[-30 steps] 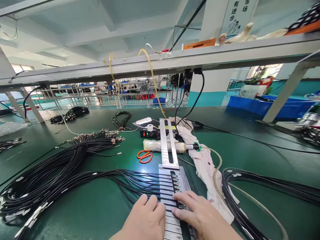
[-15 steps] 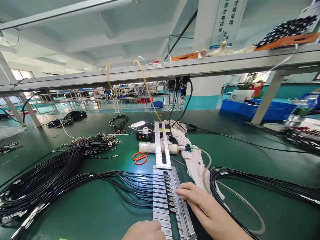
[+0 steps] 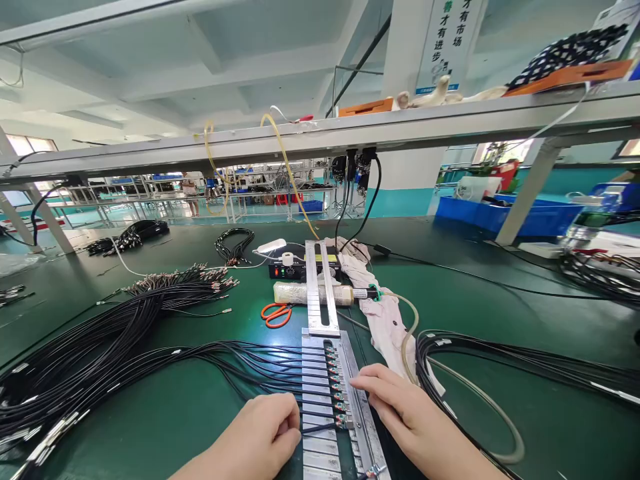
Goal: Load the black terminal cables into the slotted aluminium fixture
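A slotted metal jig (image 3: pixel 316 441) lies on the bench, with several black cables (image 3: pixel 280 363) side by side in its slots. Their small connector ends (image 3: pixel 334 377) line up in the jig's long central opening. My left hand (image 3: pixel 263 430) is at the jig's left edge, its thumb and fingers pinched on the nearest black cable. That cable (image 3: pixel 320 428) slants across the slots to a metal-shelled connector (image 3: pixel 346 421). My right hand (image 3: pixel 400 407) rests fingertips on the jig's right rail (image 3: pixel 354 381), fingers stretched out and holding nothing.
Orange-handled scissors (image 3: pixel 276 315), a wrapped tube (image 3: pixel 295 293) and a black control box (image 3: pixel 280 270) lie beyond the jig. Large cable bundles (image 3: pixel 125 327) spread left; another cable coil (image 3: pixel 450 343) lies right beside a pale cloth (image 3: pixel 383 327). A shelf beam (image 3: pixel 310 143) crosses above.
My left hand has come up and left from the bottom edge to the nearest cable, which now lies at a slant. The right hand stays on the rail. The view has shifted slightly.
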`<state>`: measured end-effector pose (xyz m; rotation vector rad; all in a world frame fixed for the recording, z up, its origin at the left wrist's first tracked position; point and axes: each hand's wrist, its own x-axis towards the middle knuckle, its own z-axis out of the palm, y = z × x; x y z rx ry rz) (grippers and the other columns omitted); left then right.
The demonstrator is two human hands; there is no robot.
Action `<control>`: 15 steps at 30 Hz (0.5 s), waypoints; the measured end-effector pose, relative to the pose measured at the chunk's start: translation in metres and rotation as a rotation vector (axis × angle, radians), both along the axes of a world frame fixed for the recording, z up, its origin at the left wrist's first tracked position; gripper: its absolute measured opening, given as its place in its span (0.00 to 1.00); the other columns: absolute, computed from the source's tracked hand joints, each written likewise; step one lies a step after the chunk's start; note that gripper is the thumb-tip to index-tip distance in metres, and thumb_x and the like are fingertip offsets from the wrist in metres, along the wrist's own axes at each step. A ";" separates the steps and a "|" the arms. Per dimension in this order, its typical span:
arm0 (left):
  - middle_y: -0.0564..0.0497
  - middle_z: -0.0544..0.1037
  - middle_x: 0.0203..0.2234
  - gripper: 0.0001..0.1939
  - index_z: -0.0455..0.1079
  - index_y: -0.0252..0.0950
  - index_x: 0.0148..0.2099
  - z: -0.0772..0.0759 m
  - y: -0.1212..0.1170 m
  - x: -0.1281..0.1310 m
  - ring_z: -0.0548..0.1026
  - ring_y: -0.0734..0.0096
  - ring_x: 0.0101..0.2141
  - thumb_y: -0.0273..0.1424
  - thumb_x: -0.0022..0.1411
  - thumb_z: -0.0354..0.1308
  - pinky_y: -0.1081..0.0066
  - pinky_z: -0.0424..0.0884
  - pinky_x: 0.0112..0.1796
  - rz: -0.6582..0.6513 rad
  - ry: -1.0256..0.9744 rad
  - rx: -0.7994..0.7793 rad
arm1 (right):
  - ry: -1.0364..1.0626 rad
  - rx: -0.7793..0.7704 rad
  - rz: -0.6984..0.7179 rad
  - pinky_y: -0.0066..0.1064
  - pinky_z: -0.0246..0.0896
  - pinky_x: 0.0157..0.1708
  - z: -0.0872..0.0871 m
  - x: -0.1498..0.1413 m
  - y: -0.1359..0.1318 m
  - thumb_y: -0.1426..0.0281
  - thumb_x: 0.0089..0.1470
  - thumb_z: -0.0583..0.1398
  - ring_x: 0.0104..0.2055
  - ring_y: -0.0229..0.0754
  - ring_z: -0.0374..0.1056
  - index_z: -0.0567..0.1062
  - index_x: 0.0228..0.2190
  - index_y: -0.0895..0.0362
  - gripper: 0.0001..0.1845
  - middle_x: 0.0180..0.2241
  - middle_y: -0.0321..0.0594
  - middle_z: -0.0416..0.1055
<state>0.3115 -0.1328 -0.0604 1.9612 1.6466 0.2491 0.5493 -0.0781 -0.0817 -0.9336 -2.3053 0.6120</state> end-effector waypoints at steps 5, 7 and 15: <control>0.56 0.74 0.30 0.07 0.65 0.37 0.31 0.000 0.001 -0.001 0.69 0.71 0.33 0.20 0.57 0.53 0.75 0.60 0.34 -0.041 0.078 0.024 | -0.028 -0.002 0.009 0.36 0.68 0.44 -0.003 -0.001 -0.001 0.71 0.61 0.43 0.43 0.44 0.70 0.75 0.41 0.56 0.21 0.42 0.46 0.70; 0.55 0.75 0.32 0.07 0.66 0.37 0.32 0.003 0.002 -0.002 0.71 0.70 0.35 0.20 0.58 0.54 0.74 0.62 0.35 -0.060 0.096 0.032 | -0.038 0.001 0.014 0.35 0.67 0.43 -0.003 -0.001 -0.002 0.72 0.61 0.43 0.43 0.43 0.70 0.75 0.42 0.56 0.21 0.42 0.45 0.69; 0.53 0.76 0.33 0.07 0.64 0.37 0.31 -0.001 0.006 0.000 0.73 0.69 0.34 0.20 0.59 0.54 0.74 0.64 0.34 -0.107 0.162 0.088 | -0.126 0.046 0.052 0.36 0.66 0.42 -0.012 0.000 -0.005 0.78 0.60 0.44 0.42 0.43 0.68 0.74 0.43 0.55 0.21 0.43 0.44 0.67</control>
